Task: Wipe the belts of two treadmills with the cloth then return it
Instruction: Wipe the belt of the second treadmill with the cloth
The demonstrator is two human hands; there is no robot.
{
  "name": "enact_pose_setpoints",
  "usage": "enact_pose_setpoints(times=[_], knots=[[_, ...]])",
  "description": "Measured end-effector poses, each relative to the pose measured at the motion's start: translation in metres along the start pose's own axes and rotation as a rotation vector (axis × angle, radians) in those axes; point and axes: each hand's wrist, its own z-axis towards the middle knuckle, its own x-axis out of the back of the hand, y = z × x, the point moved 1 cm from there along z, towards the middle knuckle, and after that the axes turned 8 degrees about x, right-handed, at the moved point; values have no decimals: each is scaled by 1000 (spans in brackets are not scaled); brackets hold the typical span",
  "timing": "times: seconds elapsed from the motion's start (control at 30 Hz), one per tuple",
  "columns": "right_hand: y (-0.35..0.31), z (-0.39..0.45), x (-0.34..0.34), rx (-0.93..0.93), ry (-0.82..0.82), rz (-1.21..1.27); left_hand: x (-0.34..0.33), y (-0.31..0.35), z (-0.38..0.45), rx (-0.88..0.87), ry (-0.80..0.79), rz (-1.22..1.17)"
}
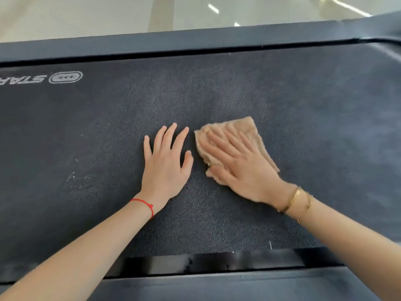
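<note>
Two hands lie flat on the belt, a dark grey, finely pebbled surface that fills most of the view, with pale scuff marks to the left and a white printed logo near its far left edge. The right hand presses on the cloth, fingers straight and slightly spread across it. The cloth is tan, fluffy like terry, folded into a rough wedge; its far corner and right edge stick out past the fingers, and a bit of it shows under the thumb. It lies on the middle of the belt, just right of the left hand, not touching it. The left hand rests bare on the belt, fingers straight and fanned, holding nothing. A red string circles the left wrist; gold bangles circle the right. Black side rails border the belt far and near.
</note>
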Motion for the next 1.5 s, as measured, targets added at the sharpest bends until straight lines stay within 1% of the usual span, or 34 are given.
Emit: enact_pose_setpoints(times=[0.07, 0.1, 0.13, 0.23, 0.3, 0.37, 0.53, 0.63, 0.73, 0.8, 0.9, 0.97, 1.03, 1.13, 1.27, 1.37, 1.5], knots=[[0, -19, 1, 19, -28, 12, -2, -1, 0, -4, 5, -1], [8, -23, 3, -3, -23, 16, -2, -1, 0, -3, 7, -4], [19, -25, 6, -51, -8, 19, -2, -1, 1, -1, 7, -8], [50, -15, 15, -308, 34, 13, 0, -1, 0, 0, 4, -18], [51, -7, 14, -408, 40, -11, 0, -1, 0, 0, 5, -19], [34, -8, 10, -382, 47, -6, -1, -1, 0, -1, 10, -17], [-42, -43, -6, -54, -21, -10, -2, -1, 0, -2, 24, -19], [-59, -67, -11, 32, -48, 47, -1, -1, 0, -9, 23, -21], [-43, -82, -6, -28, -6, 65, -1, 0, -2, -15, 26, -25], [-23, -89, 0, -154, 32, 30, -1, 1, -3, -13, 19, -17], [3, -91, 8, -401, 84, 8, -1, 1, -4, -19, 11, -4], [6, -87, 9, -466, 97, 6, -1, 2, -4, -18, 2, 0], [-5, -83, 5, -444, 92, -5, -1, 4, -4, -8, -18, 8], [-29, -81, 0, -352, 73, -10, -1, 10, -1, -8, -42, -15], [-59, -89, -6, -217, 48, 14, 0, 29, 3, -99, -44, -23], [-64, -100, -8, -230, 31, 51, -3, 46, 9, -137, -67, -40], [-49, -125, -2, -335, 58, 40, -7, 69, 15, -158, -81, -69]])
